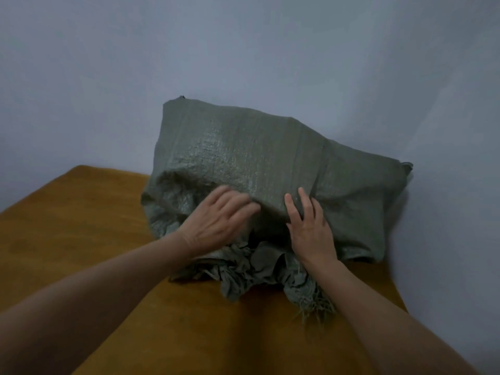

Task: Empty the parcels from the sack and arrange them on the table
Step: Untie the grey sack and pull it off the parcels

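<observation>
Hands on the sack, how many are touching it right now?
2. The left hand rests on the sack left of centre, above its bunched mouth; the right hand lies flat on it just beside, fingers straight.

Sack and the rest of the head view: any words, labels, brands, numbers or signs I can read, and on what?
None: no text can be read in this view.
On the sack: plain green weave, no print or label on the side that shows.
On the table: plain orange-brown cover, no marks.
On the wall: nothing.
The left hand and right hand cover a small part of the sack.
</observation>
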